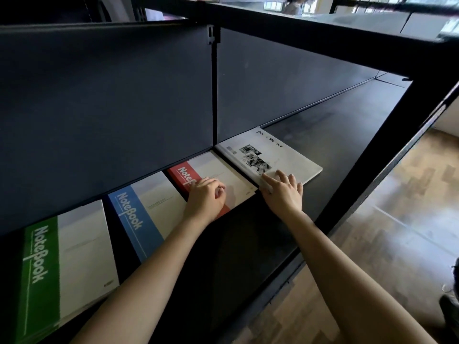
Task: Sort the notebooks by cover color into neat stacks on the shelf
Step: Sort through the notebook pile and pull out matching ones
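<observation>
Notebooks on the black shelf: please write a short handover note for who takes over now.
Left hand rests on the red-striped notebook, fingers curled; grip unclear.
Right hand lies flat, fingers spread, on the white photo-cover notebook, near corner.
Green-striped notebook, blue-striped notebook, then these two lie in a row on the black metal shelf.
Done: four colours apart.
Left: perhaps square up the edges.

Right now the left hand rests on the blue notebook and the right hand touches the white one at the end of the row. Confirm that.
Not quite: the left hand rests on the red notebook, not the blue notebook beside it. The right hand does touch the white notebook at the end of the row, as the head view shows.
</observation>
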`<action>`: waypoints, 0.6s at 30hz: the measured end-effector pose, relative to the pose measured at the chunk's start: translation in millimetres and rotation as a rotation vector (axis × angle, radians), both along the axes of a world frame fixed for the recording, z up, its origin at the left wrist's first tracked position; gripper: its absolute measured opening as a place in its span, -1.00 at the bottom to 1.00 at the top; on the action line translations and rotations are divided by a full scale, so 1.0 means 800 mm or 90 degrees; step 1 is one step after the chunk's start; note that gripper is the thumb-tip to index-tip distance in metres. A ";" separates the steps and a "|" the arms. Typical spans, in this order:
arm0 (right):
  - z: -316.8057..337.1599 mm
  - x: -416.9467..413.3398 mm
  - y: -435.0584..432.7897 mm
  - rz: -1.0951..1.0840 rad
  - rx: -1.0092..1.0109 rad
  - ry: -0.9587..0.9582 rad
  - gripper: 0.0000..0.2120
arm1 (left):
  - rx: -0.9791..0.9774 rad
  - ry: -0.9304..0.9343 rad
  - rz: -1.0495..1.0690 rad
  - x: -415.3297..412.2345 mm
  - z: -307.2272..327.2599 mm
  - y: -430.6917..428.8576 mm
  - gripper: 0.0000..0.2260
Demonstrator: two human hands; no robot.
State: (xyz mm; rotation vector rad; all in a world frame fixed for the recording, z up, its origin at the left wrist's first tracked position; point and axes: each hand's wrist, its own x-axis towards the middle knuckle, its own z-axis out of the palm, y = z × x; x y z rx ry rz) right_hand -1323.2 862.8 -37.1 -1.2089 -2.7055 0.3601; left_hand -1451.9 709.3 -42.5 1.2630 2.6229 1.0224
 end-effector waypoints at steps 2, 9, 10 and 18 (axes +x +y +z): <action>0.008 0.000 0.003 0.014 -0.028 -0.022 -0.56 | 0.012 -0.053 0.013 0.003 0.012 -0.005 -0.83; 0.013 -0.007 0.012 0.063 -0.073 -0.044 -0.54 | 0.071 0.015 0.026 0.003 0.057 -0.048 -0.81; 0.014 -0.008 0.009 0.064 -0.080 -0.039 -0.54 | 0.070 0.016 0.042 0.004 0.057 -0.058 -0.81; 0.026 -0.048 -0.048 0.170 -0.039 0.182 -0.57 | 0.018 0.035 0.170 0.017 0.045 -0.141 -0.80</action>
